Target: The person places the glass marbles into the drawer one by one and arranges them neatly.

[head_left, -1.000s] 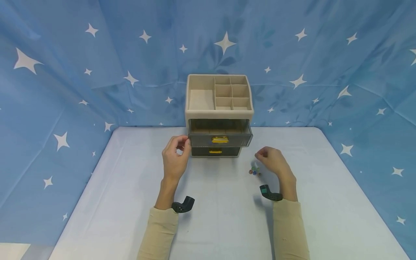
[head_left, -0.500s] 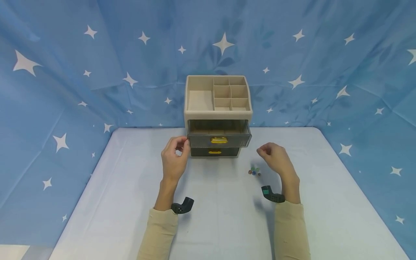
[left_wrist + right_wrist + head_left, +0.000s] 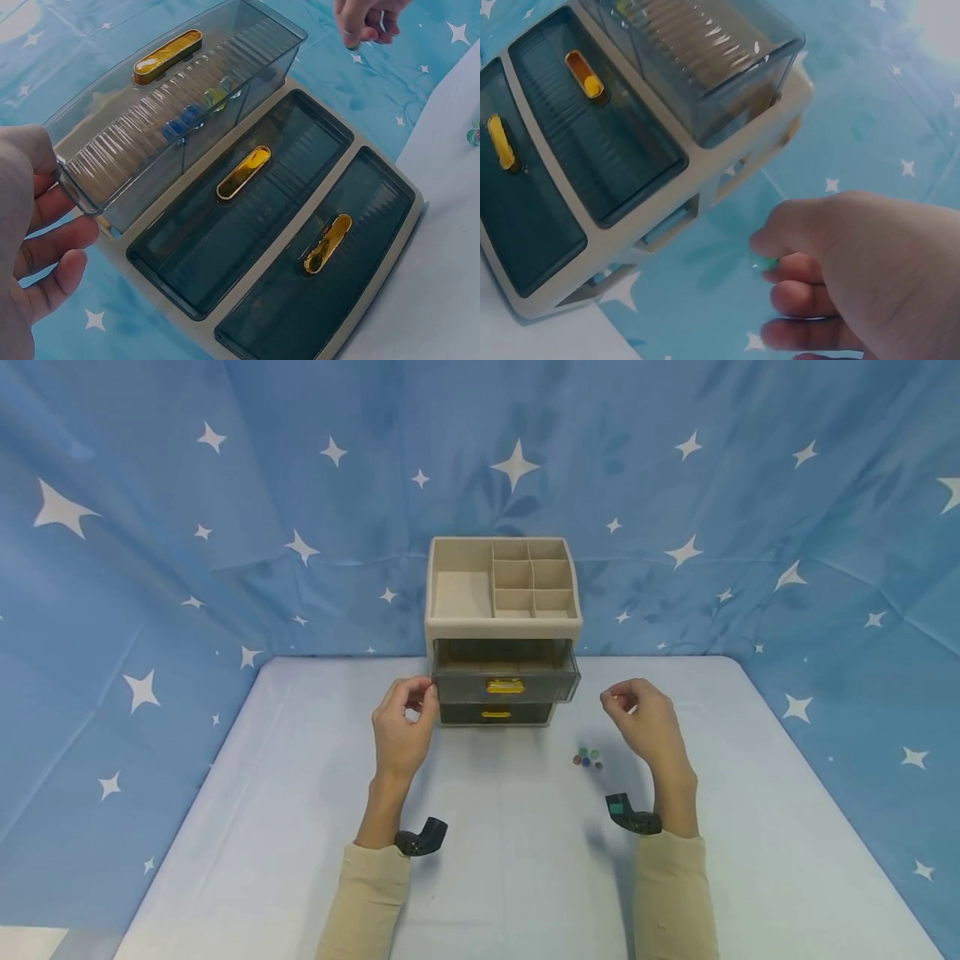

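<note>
A beige desktop organizer stands at the table's back, its clear grey top drawer pulled out. My left hand grips the drawer's left front corner between thumb and fingers. Through the drawer's clear wall the left wrist view shows several marbles, among them a blue marble and a yellow-green marble. My right hand, raised to the right of the organizer, pinches a green marble between thumb and index finger; the fingers partly hide it. Below that hand, several marbles lie clustered on the table.
Compartments divide the organizer's top. Lower drawers with gold handles are closed. A starry blue curtain hangs behind and beside the white table.
My right hand has moved away from the marble cluster, to the right and slightly toward the back, with the green marble in its fingers. My left hand has stayed at the drawer's corner.
</note>
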A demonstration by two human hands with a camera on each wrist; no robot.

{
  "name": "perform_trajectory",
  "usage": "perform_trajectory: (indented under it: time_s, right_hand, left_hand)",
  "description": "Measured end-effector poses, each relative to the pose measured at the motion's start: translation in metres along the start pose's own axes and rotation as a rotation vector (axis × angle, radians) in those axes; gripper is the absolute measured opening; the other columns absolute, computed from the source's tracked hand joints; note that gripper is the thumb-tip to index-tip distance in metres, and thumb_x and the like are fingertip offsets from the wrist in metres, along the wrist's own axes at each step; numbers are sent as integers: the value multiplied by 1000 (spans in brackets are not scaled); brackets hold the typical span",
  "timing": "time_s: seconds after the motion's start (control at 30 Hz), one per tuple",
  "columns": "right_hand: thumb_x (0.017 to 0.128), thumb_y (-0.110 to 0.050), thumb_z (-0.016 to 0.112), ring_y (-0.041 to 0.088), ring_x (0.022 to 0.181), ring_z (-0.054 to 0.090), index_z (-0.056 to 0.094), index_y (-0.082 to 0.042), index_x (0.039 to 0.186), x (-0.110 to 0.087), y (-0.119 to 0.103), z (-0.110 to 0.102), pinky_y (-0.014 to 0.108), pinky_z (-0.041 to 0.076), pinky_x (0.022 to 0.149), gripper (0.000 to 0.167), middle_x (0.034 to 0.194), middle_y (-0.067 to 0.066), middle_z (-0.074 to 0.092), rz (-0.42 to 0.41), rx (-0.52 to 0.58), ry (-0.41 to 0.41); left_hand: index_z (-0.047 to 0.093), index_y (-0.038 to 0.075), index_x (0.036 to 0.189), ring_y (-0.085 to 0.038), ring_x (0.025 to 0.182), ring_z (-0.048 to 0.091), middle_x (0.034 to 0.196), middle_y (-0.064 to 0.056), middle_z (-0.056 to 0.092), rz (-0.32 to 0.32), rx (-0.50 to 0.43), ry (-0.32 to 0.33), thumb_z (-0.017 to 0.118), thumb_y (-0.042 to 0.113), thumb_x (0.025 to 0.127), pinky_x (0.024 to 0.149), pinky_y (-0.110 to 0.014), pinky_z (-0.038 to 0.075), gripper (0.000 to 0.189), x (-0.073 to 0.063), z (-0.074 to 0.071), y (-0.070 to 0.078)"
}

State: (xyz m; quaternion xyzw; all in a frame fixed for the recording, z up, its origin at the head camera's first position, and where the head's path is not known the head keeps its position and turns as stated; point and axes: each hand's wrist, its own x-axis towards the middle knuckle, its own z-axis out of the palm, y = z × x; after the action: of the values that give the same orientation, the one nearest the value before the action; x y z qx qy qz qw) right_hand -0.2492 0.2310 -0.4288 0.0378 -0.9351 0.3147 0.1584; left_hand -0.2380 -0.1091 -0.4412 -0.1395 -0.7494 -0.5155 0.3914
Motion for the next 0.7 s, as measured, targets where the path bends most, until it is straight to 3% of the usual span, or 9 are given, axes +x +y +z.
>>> perform_trajectory:
  time_s: [0.17,0.37,0.7]
  right_hand:
    - [98,-24,60,23,80,56,69,0,104,-3,-5,-2,32,44,69,26,87,11,62,-36,21,98]
    - [97,-18,64,23,78,57,70,2,103,-3,-14,-5,24,40,71,22,84,13,62,-157,72,240]
    - [93,-10,69,23,77,56,69,4,107,-5,-34,-8,23,43,69,19,85,16,63,-304,148,348]
  left_hand:
    - [70,-1,99,-21,77,65,90,-12,70,11,-18,-8,64,3,93,67,-19,52,10,-2,0,0]
    - [69,-2,99,-22,76,65,90,-13,70,35,-9,-5,64,3,93,64,-30,55,10,1,2,-2]
    - [70,-2,99,-22,76,65,90,-13,70,20,1,3,65,0,91,64,-34,55,9,1,0,0]
